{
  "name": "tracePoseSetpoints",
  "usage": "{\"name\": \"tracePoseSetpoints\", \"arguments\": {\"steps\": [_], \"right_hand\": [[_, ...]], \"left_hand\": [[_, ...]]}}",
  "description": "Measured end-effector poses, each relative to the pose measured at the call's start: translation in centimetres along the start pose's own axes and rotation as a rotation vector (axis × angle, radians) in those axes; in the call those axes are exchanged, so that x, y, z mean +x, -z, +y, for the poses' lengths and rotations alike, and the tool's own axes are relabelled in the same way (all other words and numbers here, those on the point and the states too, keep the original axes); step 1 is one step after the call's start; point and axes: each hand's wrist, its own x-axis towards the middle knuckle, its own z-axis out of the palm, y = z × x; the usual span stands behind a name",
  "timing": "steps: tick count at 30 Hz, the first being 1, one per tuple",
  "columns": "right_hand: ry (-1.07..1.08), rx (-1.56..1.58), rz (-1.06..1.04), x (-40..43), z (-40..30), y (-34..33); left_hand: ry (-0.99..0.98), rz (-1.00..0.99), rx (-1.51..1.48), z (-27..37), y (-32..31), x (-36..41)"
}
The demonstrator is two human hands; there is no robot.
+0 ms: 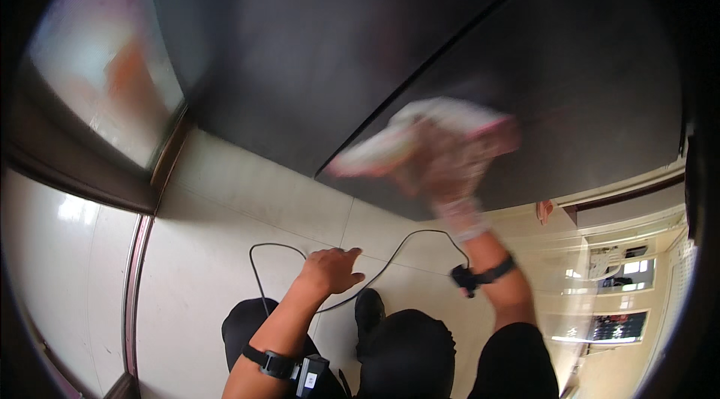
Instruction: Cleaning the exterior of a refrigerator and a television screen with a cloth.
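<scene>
My right hand [450,157], in a thin clear plastic glove and blurred by motion, holds a white cloth with pink edges [450,112] against or just in front of a large dark grey panel [562,101]. A black seam runs slantwise across the panel beside the cloth. Bare and holding nothing, my left hand [333,271] hovers over the pale floor tiles with its fingers apart. Black straps with small devices sit on both my forearms, and a thin black cable [400,250] loops between them.
To the left stand a brown frame [169,157] with a glossy pane and a metal floor track [132,298]. My knees and a black shoe [369,309] are below. At the right are a pale wall, a small pink object [544,211] and a room beyond.
</scene>
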Motion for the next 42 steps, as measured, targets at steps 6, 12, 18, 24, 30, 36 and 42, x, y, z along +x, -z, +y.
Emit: {"name": "tracePoseSetpoints", "arguments": {"steps": [6,12,18,24,30,36,42], "right_hand": [[0.361,0.228,-0.423,-16.2,-4.5,-6.8],[-0.236,0.413,-0.021,1.0,9.5,6.6],[-0.096,-0.223,0.464,14.6,25.0,17.8],[-0.299,0.524,-0.020,-2.6,5.1,2.3],[-0.383,0.134,-0.731,-24.1,-3.3,-8.1],[-0.529,0.603,-0.177,-5.8,6.2,5.1],[-0.179,-0.138,0.477,16.4,27.4,20.7]], "left_hand": [[0.013,-0.104,0.001,-1.4,-1.1,1.8],[0.081,-0.104,-0.028,-4.4,0.1,2.3],[0.103,-0.036,-0.002,-4.0,0.9,3.7],[0.034,-0.087,-0.095,-4.4,0.3,2.5],[0.058,-0.168,0.037,-3.4,-1.0,3.6],[0.144,-0.145,0.001,-7.4,-0.8,3.1],[0.051,-0.130,-0.037,-3.7,-1.2,7.5]]}}
